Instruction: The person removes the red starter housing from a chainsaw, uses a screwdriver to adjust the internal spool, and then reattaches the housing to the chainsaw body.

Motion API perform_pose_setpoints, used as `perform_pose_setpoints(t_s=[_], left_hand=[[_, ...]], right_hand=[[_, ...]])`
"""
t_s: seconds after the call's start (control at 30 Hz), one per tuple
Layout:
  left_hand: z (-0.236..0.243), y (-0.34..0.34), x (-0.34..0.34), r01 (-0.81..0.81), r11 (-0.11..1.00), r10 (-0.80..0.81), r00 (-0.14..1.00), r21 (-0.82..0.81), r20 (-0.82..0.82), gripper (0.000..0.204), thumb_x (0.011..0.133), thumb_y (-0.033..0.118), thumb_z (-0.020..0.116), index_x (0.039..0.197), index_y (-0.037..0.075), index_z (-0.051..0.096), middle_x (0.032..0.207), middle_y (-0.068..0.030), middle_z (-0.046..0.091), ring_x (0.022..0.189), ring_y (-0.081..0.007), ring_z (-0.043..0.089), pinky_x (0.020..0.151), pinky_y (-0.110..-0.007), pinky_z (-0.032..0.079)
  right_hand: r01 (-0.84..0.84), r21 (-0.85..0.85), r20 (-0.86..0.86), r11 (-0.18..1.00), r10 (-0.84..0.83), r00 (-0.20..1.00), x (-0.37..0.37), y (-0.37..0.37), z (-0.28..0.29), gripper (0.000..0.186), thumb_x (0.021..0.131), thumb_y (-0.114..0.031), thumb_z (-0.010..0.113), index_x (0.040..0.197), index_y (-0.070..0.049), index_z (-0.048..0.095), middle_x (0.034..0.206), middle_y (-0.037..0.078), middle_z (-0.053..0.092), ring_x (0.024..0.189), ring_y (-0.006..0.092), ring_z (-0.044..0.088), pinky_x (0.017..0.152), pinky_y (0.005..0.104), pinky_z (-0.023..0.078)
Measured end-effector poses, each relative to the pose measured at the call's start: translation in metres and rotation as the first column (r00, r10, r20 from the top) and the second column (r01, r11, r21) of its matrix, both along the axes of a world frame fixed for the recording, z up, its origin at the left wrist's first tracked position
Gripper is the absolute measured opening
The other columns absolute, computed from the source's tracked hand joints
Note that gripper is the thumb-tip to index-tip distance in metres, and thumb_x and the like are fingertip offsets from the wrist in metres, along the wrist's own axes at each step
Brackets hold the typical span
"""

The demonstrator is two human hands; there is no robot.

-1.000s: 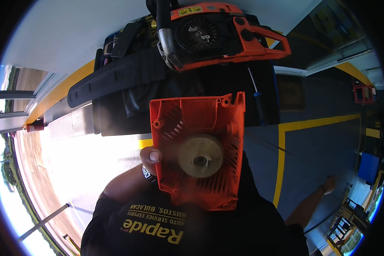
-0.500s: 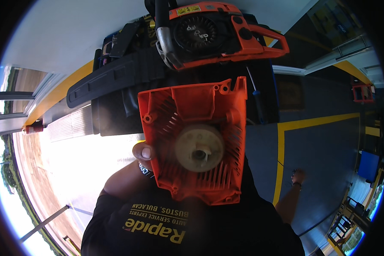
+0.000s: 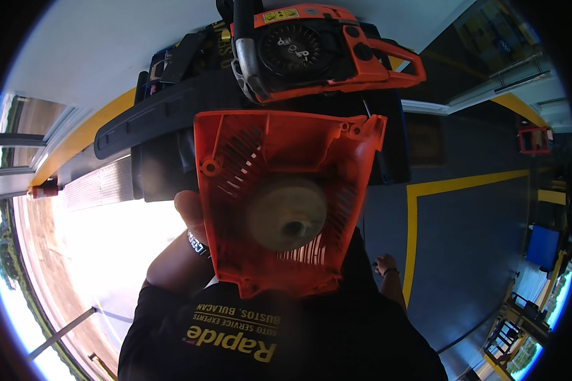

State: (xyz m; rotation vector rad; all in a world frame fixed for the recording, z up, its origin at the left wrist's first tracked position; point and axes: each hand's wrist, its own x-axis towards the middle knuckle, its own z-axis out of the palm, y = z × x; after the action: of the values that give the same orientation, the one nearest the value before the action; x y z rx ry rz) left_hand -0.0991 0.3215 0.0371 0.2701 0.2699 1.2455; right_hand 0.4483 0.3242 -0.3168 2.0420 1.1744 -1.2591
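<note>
Holds a red-orange, slatted plastic housing cover [image 3: 286, 152] up in front of the chest, on the near side of the orange-and-black chainsaw [image 3: 327, 54]. Points its hollow inner face toward the camera, with the cream round plastic disc [image 3: 286, 213] showing around the middle. Runs on its long axis roughly from near to far, with the near end leaning slightly left. Looks barely longer than broad from this angle. Tapers toward the near end; spreads widest at the far end, with a jutting corner at far right.

Pinches the cover's left wall with the left hand [image 3: 194, 213], thumb at the outer edge, other fingers hidden behind. Extends, as a cover, almost wholly to the right of that grip, reaching farther beyond the thumb on the far side than on the near side.

Hangs low with the right hand [image 3: 385, 263], to the right of the cover and well apart from the grip, beside the yellow floor line [image 3: 412, 235]. Cannot tell from so small a view the spread or closing of those fingers. Overlaps, in view, part of the long black bar sheath [image 3: 152, 124] beyond the cover's far left corner.
</note>
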Motion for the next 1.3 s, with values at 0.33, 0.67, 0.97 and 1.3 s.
perform_pose_setpoints(t_s=[0.33,0.67,0.97,1.3], left_hand=[[-0.006,0.007,0.001,0.034,0.999,-0.034,0.999,0.002,0.041,0.136,0.062,0.096,0.051,0.160,0.010,0.014,0.158,-0.0275,0.027,0.141,-0.0485,0.035,0.110,-0.063,0.038],[0.005,0.009,0.016,0.051,0.999,-0.051,0.976,0.010,0.214,0.139,0.060,0.100,0.050,0.160,0.010,0.013,0.158,-0.0278,0.027,0.141,-0.0492,0.034,0.110,-0.063,0.038],[-0.012,-0.010,0.014,-0.128,0.979,0.068,0.939,0.160,0.336,0.148,0.058,0.096,0.059,0.159,0.003,0.006,0.157,-0.0333,0.023,0.139,-0.0504,0.038,0.108,-0.063,0.041],[-0.014,-0.002,0.013,-0.183,0.973,0.145,0.959,0.142,0.242,0.150,0.056,0.091,0.068,0.159,0.000,0.006,0.157,-0.0342,0.023,0.139,-0.0503,0.038,0.107,-0.063,0.042]], right_hand=[[-0.372,0.528,0.135,0.763,0.357,0.924,-0.023,0.038,0.008,0.033,0.097,-0.022,0.059,0.122,0.000,0.062,0.110,0.017,0.065,0.104,0.0328,0.064,0.089,0.0427,0.051],[-0.449,0.892,0.342,0.053,0.571,0.747,-0.258,0.161,0.256,0.039,0.092,-0.024,0.069,0.122,-0.001,0.059,0.112,0.017,0.060,0.104,0.0332,0.061,0.084,0.0434,0.052],[0.308,0.940,-0.339,0.148,0.293,0.894,-0.220,0.161,0.326,0.032,0.094,-0.022,0.071,0.119,-0.002,0.064,0.111,0.012,0.066,0.094,0.0214,0.064,0.081,0.0336,0.053],[0.451,0.886,-0.265,0.111,0.918,0.294,-0.199,0.118,0.418,0.060,0.095,-0.056,0.060,0.104,0.003,0.053,0.088,0.012,0.055,0.064,0.0177,0.053,0.058,0.0329,0.044]])
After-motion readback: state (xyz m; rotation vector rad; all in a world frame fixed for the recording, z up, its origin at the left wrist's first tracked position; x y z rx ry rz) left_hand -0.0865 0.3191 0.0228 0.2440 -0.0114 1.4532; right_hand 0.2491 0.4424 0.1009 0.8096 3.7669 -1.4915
